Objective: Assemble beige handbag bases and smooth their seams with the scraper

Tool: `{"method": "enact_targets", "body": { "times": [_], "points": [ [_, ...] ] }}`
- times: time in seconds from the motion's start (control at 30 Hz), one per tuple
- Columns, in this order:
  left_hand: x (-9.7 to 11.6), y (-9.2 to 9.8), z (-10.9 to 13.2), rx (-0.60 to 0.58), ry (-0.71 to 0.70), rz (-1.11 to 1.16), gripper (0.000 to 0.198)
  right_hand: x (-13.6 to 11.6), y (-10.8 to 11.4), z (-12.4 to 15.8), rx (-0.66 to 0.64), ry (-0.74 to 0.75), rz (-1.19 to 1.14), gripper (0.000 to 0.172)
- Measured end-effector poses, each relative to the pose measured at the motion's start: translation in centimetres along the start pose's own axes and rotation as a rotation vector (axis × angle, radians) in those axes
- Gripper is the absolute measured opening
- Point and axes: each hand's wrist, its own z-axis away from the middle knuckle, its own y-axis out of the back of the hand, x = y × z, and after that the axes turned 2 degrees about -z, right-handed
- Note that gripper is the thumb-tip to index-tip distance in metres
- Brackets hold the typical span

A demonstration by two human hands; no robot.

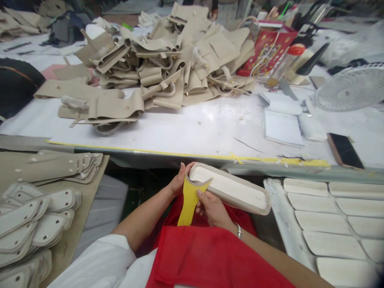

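Note:
My left hand (179,180) grips the rounded near end of a long beige panel (234,192) with a white inner face and a raised folded rim, held over my lap. My right hand (211,206) is closed on a yellow flat tool (189,200) with a curved forked top, pressed against that same end of the panel. Both hands are low in the middle of the head view, above a red apron (210,252).
A large heap of beige folded pieces (168,60) covers the white table (195,128). Stacked beige tabs (33,216) lie at left, rows of white oval panels (330,220) at right. A phone (344,150), a white fan (351,88) and a red box (268,50) are at the right.

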Motion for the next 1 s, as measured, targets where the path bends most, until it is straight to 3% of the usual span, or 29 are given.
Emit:
{"method": "enact_targets", "body": {
  "times": [0.23, 0.53, 0.67, 0.8, 0.9, 1.0],
  "points": [
    [0.1, -0.7, 0.0, 0.030, -0.020, -0.078, 0.067, -0.3, 0.3, -0.1, -0.061, -0.094, -0.088, 0.050],
    [0.4, -1.9, -0.7, 0.078, -0.016, -0.267, 0.059, -0.2, 1.0, -0.4, -0.041, -0.202, -0.095, 0.054],
    [0.8, -1.6, -0.7, 0.102, -0.003, -0.564, 0.056, -0.3, 1.2, -0.5, -0.045, -0.277, -0.101, 0.051],
    [2.6, -1.0, -0.8, 0.088, 0.050, -1.024, 0.054, -0.3, 0.7, -0.6, -0.035, -0.315, -0.051, 0.041],
    [4.3, -1.6, -1.3, 0.026, 0.015, -1.469, 0.051, -0.6, -0.4, -0.7, -0.055, -0.382, -0.033, 0.040],
    [4.8, -3.3, -2.3, -0.110, -0.125, -1.692, 0.045, -0.7, -1.3, -1.0, -0.039, -0.424, -0.089, 0.038]
  ]
}}
